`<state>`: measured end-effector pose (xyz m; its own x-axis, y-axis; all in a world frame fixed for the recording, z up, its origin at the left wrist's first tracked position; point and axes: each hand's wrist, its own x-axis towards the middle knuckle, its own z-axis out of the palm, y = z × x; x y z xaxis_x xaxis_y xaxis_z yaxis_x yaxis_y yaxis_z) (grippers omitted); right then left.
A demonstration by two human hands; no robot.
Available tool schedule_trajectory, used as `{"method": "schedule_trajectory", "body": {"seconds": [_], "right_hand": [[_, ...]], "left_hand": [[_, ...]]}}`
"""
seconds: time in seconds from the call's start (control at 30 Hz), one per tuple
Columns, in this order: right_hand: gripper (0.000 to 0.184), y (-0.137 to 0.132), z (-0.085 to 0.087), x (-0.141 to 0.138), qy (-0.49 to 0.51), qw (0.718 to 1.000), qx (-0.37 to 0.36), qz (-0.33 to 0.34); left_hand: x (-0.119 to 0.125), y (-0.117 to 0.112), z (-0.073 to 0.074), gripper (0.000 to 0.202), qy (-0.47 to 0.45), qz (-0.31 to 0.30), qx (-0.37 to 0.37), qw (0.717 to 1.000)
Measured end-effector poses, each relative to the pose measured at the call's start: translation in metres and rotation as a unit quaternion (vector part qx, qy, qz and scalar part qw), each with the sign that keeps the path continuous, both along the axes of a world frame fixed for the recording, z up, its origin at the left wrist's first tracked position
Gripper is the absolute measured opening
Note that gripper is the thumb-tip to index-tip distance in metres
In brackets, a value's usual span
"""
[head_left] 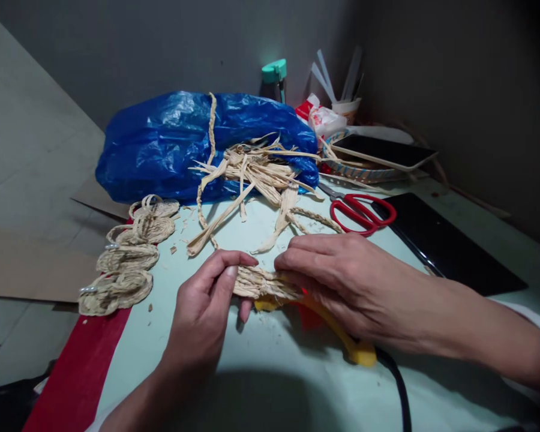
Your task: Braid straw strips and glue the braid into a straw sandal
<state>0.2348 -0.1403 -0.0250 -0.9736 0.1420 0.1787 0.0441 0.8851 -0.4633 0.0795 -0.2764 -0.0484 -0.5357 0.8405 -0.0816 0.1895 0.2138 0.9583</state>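
My left hand (207, 300) and my right hand (337, 276) both pinch a small woven piece of braided straw (258, 283) just above the pale table (270, 372). The left fingers grip its left end, the right fingers cover its right end. Under my right hand lies a yellow tool with a black cord (362, 354), partly hidden. A braided straw cord (315, 217) runs from the piece back to a loose pile of straw strips (252, 174).
Several finished woven straw ovals (126, 258) lie in a row at the left table edge. Red-handled scissors (360, 210), a blue plastic bag (171, 141), a black tablet (441, 246), a phone on a dish (382, 153) and a cup (346, 108) stand behind.
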Motion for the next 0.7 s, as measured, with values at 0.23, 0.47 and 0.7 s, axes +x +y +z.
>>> {"method": "schedule_trajectory", "body": {"seconds": [0.23, 0.47, 0.7], "right_hand": [[0.019, -0.005, -0.005, 0.002, 0.011, 1.000, 0.004, 0.007], [0.020, 0.002, -0.009, 0.001, 0.073, 0.997, 0.006, -0.001], [0.022, 0.006, -0.013, 0.000, 0.088, 0.996, 0.006, 0.008]], "left_hand": [[0.000, 0.000, -0.003, 0.020, -0.032, 0.018, 0.023, 0.999], [-0.002, -0.005, -0.004, 0.030, -0.124, -0.037, 0.077, 0.989], [-0.011, -0.002, -0.004, 0.021, -0.043, -0.084, 0.042, 0.995]]}}
